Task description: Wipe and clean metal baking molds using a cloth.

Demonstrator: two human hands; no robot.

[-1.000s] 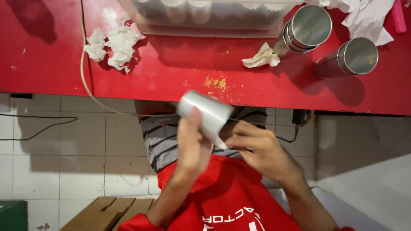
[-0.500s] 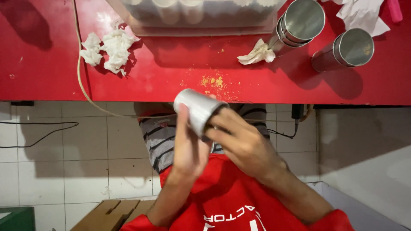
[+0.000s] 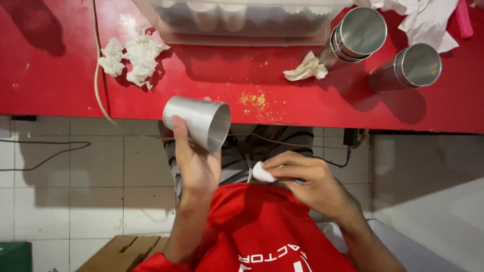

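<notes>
My left hand (image 3: 196, 163) grips a shiny metal cup (image 3: 197, 122) on its side, its mouth turned to the right, just in front of the red table's edge. My right hand (image 3: 307, 181) is lower and to the right, over my lap, pinching a small white wad of tissue (image 3: 262, 173). The wad is apart from the cup. A red apron covers my lap below both hands.
The red table (image 3: 45, 65) bears crumpled tissues (image 3: 133, 58), another tissue (image 3: 306, 68), orange crumbs (image 3: 254, 98), a stack of metal cups (image 3: 355, 36), a single metal cup (image 3: 409, 68) and a clear plastic tub (image 3: 237, 22). A cord hangs down at left. White tiled floor and a cardboard box lie below.
My right hand has pulled away from the cup's mouth, down and to the right, with the tissue wad. The cup has turned and lifted toward the table edge.
</notes>
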